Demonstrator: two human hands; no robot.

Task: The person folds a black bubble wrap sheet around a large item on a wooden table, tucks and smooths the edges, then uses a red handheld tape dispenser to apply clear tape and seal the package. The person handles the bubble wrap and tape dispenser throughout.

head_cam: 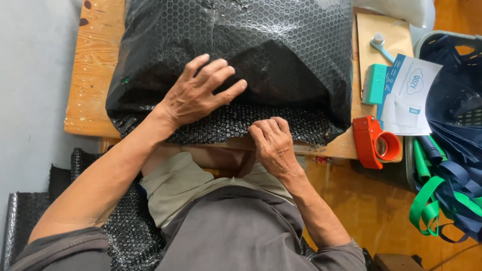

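Observation:
A large bundle wrapped in black bubble wrap lies on a small wooden table in front of me. My left hand rests flat on its near side, fingers spread, pressing the wrap down. My right hand is curled at the near lower edge of the bundle, fingers pinching the folded flap of bubble wrap against the table's front edge. What the wrap encloses is hidden.
A red tape dispenser sits at the table's right front corner. Behind it lie a teal block, a white printed leaflet and a brown envelope. A basket of dark blue bags with green straps stands at right. More black bubble wrap lies by my left leg.

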